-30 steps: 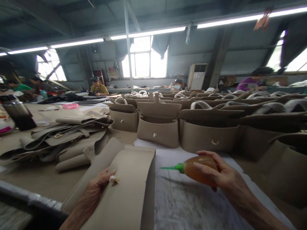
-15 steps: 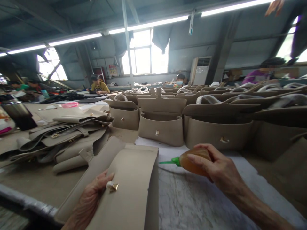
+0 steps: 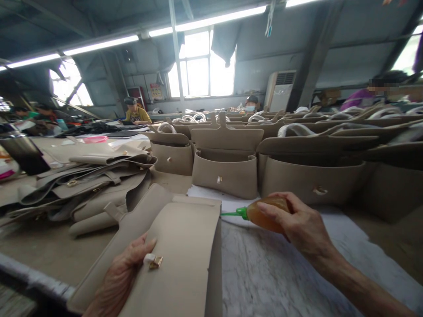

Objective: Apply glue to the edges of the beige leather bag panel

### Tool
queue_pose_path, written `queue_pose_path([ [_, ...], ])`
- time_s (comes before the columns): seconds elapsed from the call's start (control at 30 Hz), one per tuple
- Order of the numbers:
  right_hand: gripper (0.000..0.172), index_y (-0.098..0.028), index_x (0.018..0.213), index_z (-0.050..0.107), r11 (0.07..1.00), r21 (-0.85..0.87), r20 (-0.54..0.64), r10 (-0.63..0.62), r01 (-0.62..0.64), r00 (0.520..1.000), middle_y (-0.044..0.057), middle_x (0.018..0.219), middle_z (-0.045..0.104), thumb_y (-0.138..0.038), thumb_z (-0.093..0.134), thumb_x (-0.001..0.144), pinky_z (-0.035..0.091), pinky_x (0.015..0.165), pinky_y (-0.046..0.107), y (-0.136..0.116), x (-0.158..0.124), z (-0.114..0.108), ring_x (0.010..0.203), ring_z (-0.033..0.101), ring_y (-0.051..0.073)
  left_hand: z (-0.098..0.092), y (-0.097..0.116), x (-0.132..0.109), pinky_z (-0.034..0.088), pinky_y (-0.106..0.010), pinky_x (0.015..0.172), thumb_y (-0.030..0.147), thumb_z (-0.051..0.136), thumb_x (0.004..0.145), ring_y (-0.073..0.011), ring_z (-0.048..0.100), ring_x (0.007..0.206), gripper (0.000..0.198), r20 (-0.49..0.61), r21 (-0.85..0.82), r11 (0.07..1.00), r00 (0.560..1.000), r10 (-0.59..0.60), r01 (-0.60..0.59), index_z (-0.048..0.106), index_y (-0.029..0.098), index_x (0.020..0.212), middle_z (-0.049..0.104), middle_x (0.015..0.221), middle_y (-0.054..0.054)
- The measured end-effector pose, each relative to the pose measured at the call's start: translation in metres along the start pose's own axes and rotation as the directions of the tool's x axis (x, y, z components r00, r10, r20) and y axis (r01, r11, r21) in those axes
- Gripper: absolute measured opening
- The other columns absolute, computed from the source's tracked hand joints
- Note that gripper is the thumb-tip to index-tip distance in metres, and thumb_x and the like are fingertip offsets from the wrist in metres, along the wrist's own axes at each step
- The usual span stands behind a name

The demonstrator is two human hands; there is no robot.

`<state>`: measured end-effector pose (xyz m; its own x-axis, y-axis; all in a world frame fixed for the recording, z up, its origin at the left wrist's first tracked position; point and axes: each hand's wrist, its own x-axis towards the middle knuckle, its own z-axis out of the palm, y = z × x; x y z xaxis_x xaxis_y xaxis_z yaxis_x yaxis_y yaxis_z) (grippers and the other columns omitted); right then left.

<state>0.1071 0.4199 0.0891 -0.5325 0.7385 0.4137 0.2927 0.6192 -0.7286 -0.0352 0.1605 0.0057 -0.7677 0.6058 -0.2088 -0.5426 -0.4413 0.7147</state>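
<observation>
Leather-goods workshop, long workbench [image 3: 56, 246]: a row of open beige leather handbags [image 3: 224, 178] stands already formed, flaps raised, handles wrapped in white, insides too shadowed to read; a stack of flat, unformed bag pieces [image 3: 95, 185] lies at left. Beside a white sheet [image 3: 264, 273], the left hand [image 3: 119, 277] grips a beige leather panel [image 3: 175, 251] by its edge, thumb just beside a small gold clasp [image 3: 155, 262]; the right hand [image 3: 297, 224] closes around a squeeze bottle [image 3: 264, 215] of amber liquid, its green nozzle [image 3: 236, 214] near but not touching the panel
</observation>
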Motion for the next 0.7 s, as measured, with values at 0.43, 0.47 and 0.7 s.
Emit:
queue_pose_path([
  [0.43,0.067,-0.03,0.106,0.062,0.781,0.418,0.235,0.4,-0.464,0.886,0.007,0.1,0.063,-0.06,0.077,0.048,0.025,0.034,0.019,0.006,0.0,-0.019,0.064,0.053,0.018,-0.011,-0.012,0.001,0.052,-0.036,0.044,0.025,0.08,0.062,-0.0265,0.062,0.044,0.047,-0.127,-0.006,0.997,0.989,-0.079,0.079,0.066,0.019,0.107,0.067,0.061,-0.004],
  [0.47,0.066,-0.031,0.103,0.063,0.754,0.441,0.257,0.413,-0.487,0.874,0.007,0.1,0.063,-0.061,0.078,0.047,0.024,0.034,0.019,0.009,-0.003,-0.025,0.065,0.053,0.018,-0.013,-0.012,0.002,0.052,-0.036,0.044,0.025,0.08,0.062,-0.0269,0.062,0.045,0.046,-0.135,-0.005,0.996,0.987,-0.091,0.091,0.066,0.019,0.106,0.068,0.062,-0.004],
  [0.7,0.062,-0.027,0.105,0.064,0.703,0.483,0.415,0.341,-0.522,0.844,0.009,0.111,0.067,-0.038,0.08,0.047,0.044,0.046,0.025,0.02,-0.027,-0.046,0.091,0.062,0.029,-0.01,-0.01,-0.001,0.054,-0.037,0.047,0.022,0.08,0.062,-0.0262,0.064,0.048,0.034,-0.112,-0.018,0.997,0.99,-0.081,0.08,0.066,0.019,0.093,0.068,0.065,-0.004],
])
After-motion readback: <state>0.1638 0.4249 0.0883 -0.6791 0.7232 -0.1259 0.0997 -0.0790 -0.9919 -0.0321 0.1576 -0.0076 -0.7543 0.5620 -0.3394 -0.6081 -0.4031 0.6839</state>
